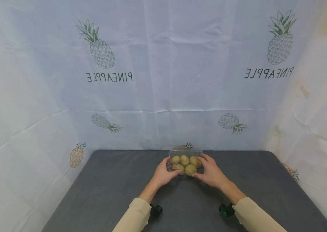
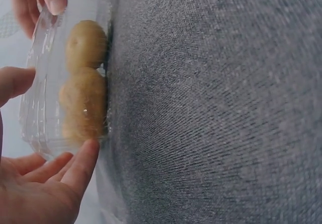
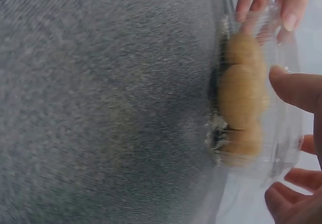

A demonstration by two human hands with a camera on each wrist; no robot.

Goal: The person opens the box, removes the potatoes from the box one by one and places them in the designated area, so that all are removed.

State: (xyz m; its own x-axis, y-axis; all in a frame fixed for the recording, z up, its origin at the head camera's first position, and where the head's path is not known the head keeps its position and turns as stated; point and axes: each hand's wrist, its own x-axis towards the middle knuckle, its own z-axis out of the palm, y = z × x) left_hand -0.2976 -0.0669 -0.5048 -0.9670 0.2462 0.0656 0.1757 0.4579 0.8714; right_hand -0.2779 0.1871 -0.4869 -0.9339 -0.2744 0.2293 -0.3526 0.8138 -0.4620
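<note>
A clear plastic box (image 1: 185,152) holds several yellowish potatoes (image 1: 191,169) near the far edge of the table. My left hand (image 1: 164,174) grips its left end, thumb at the near side and fingers around the end. At the right end my right hand (image 1: 211,173) holds it the same way. In the left wrist view the box wall (image 2: 43,118) looks ribbed, and the left fingertips lie at its lower corner. The right wrist view shows the potatoes (image 3: 240,95) low inside the box, with the right thumb (image 3: 297,90) against the plastic. The box's base is close over the table.
The dark grey table (image 1: 117,190) spreads out around the box. Behind and at both sides hangs a white cloth (image 1: 163,80) printed with pineapples. Black wrist devices (image 1: 156,211) sit at both sleeve cuffs.
</note>
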